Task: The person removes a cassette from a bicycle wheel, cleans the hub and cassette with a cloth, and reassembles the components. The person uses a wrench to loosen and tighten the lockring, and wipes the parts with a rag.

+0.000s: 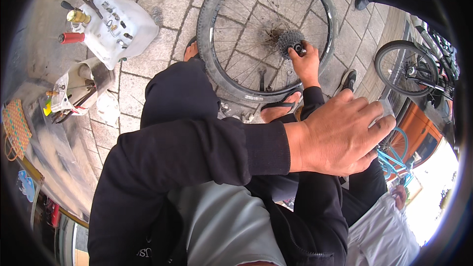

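A bicycle wheel (206,51) lies on the paving in front of me, with its cassette of sprockets (287,41) facing up. My right hand (306,61) is closed at the cassette's centre, thumb and finger pinching a small black ring-like part (298,49). Across my right arm reaches my left hand (340,135), close to the camera, its fingers curled around a whitish, see-through object (387,108). Most of that object is hidden, so its kind cannot be made out. A wrench (262,78) lies on the ground within the wheel's rim.
At the left stand a cut white plastic container (123,24) with screwdrivers and small parts, and a second tool container (101,79). A patterned basket (17,125) is farther left. Bicycles (409,69) stand at the right, near a person in white clothes (384,231).
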### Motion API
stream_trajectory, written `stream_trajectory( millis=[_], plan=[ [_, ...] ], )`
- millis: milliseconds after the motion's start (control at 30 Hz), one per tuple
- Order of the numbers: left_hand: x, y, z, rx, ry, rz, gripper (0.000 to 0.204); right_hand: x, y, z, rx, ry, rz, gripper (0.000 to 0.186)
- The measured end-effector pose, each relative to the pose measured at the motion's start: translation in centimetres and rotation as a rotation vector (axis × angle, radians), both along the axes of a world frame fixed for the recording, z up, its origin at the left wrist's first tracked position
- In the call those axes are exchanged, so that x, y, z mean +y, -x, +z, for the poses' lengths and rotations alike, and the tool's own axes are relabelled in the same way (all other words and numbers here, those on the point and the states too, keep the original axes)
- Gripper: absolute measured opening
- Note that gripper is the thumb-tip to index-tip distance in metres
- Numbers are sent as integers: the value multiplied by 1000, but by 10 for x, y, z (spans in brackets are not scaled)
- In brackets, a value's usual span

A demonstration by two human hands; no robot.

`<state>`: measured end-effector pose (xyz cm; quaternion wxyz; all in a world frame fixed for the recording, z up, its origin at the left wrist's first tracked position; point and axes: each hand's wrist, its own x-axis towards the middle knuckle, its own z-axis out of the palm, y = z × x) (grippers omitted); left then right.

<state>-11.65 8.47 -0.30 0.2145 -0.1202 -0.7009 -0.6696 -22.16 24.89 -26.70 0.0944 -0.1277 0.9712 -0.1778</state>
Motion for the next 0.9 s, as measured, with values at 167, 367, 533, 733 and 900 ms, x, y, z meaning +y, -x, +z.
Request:
stream_trajectory(
  millis=[167, 367, 533, 733, 900],
  plan=[
    [-5, -1, -2, -22, -6, -10, 68, -9, 2, -5, -21, -20, -6, 64],
    [-9, 1, 0, -37, -11, 12, 67, -11, 10, -14, -54, -48, -41, 65],
    [-9, 2, 0, -41, -9, 1, 67, -13, 12, -18, -67, -55, -16, 65],
    [-4, 3, -2, -27, -25, 24, 72, -12, 8, -17, -129, -19, -36, 63],
    [-3, 4, -4, -8, -38, 39, 71, -15, 9, -24, -121, -37, -44, 65]
  ],
)
